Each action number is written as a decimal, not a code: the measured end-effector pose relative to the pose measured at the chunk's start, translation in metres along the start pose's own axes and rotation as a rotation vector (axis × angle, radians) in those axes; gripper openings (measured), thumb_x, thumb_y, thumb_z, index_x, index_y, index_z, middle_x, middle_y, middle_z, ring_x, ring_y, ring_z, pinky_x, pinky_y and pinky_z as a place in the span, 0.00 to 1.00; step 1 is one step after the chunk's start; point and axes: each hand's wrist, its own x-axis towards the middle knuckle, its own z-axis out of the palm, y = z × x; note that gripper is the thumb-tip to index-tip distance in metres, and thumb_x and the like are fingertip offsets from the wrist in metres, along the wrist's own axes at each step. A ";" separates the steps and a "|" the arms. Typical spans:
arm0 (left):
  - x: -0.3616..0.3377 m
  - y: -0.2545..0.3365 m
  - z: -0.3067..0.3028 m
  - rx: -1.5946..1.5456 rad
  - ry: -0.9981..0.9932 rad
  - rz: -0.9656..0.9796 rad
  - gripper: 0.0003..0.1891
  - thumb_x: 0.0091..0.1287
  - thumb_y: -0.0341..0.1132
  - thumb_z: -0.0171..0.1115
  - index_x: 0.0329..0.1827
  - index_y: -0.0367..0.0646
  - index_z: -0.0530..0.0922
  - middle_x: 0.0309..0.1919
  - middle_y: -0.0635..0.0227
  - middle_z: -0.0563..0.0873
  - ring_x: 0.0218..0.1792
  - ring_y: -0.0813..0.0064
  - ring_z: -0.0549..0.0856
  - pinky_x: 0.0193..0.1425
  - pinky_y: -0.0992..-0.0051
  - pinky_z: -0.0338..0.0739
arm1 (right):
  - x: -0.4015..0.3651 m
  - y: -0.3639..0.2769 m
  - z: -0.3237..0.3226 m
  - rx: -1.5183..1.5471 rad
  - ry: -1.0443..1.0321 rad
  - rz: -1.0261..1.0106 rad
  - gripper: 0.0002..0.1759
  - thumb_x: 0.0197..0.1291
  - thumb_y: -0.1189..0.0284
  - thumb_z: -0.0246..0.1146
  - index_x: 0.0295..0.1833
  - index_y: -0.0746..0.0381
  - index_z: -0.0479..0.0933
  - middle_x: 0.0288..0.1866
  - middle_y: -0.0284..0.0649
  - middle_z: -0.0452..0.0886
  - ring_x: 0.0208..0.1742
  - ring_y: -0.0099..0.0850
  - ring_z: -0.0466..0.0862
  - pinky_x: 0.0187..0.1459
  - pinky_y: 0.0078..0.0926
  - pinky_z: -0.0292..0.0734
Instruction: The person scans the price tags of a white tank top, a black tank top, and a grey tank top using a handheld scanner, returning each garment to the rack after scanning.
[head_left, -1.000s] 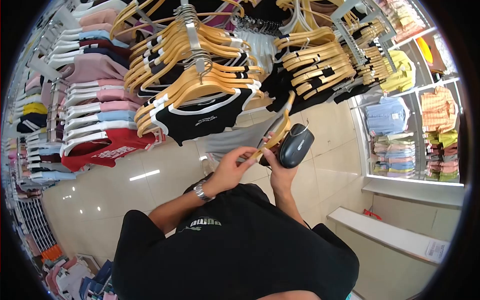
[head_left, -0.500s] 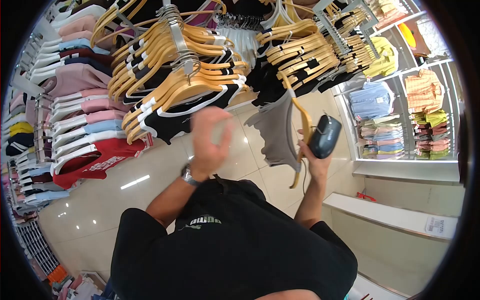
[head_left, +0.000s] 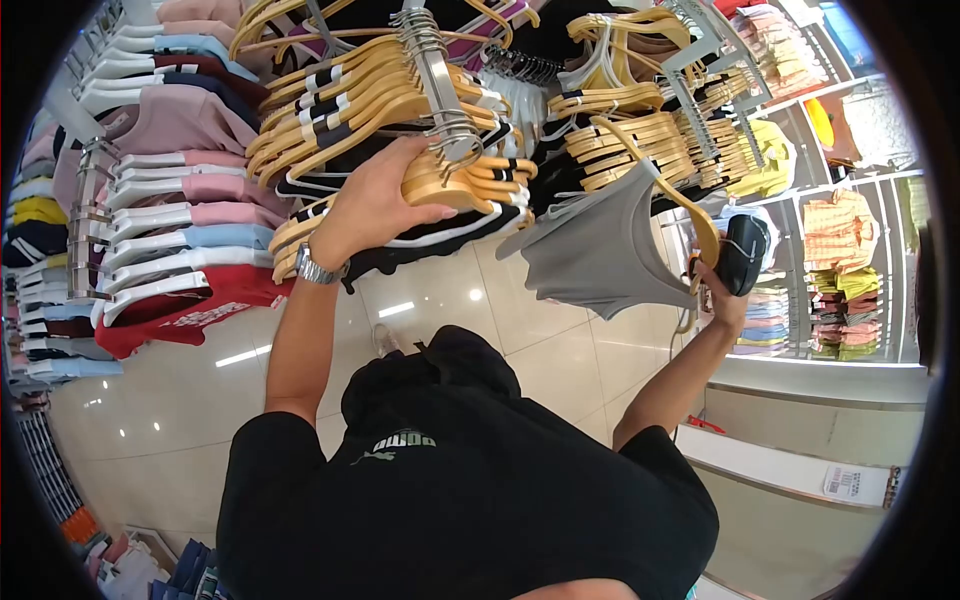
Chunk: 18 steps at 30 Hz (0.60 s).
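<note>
My left hand (head_left: 368, 205), with a metal watch at the wrist, is closed over the front wooden hangers (head_left: 440, 186) on the middle rail. Black tops with white trim (head_left: 430, 245) hang from these hangers, below my fingers. Off to the right, my right hand (head_left: 724, 303) is closed around the lower end of another wooden hanger (head_left: 704, 225) and a rounded black device (head_left: 743, 256) with a thin cord. A grey sleeveless top (head_left: 610, 245) hangs from that hanger, tilted, away from the rail. My right fingers are partly hidden behind the hanger and device.
On the left, a rack holds shirts on white hangers (head_left: 150, 245), a red shirt (head_left: 190, 320) frontmost. More wooden hangers (head_left: 630, 150) fill a rail ahead. Wall shelving (head_left: 800, 370) with shirts stands at the right. A tiled floor (head_left: 540, 370) lies below.
My left hand has moved up and forward from mid-air onto the wooden hangers. My right hand has shifted right and slightly up with the hanger, grey top and device. The view has shifted too.
</note>
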 end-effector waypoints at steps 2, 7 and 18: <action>0.000 -0.004 -0.002 0.006 -0.026 0.006 0.44 0.51 0.50 0.81 0.66 0.34 0.72 0.51 0.53 0.82 0.52 0.53 0.83 0.59 0.65 0.77 | 0.016 -0.004 -0.011 -0.065 -0.050 -0.030 0.34 0.51 0.89 0.69 0.65 0.64 0.71 0.50 0.43 0.86 0.50 0.29 0.84 0.49 0.27 0.78; 0.004 -0.004 -0.017 -0.031 -0.140 -0.024 0.43 0.48 0.48 0.83 0.64 0.33 0.75 0.55 0.52 0.82 0.54 0.56 0.83 0.62 0.67 0.75 | 0.059 -0.013 -0.014 -0.132 -0.235 -0.075 0.31 0.50 0.87 0.72 0.62 0.65 0.75 0.48 0.42 0.87 0.50 0.29 0.84 0.49 0.27 0.78; 0.015 0.008 -0.038 -0.072 -0.329 -0.068 0.42 0.47 0.48 0.84 0.63 0.35 0.75 0.50 0.51 0.83 0.51 0.50 0.83 0.58 0.64 0.77 | 0.155 -0.015 0.074 0.087 -0.742 -0.127 0.42 0.39 0.80 0.80 0.65 0.69 0.72 0.54 0.43 0.86 0.52 0.28 0.85 0.57 0.28 0.78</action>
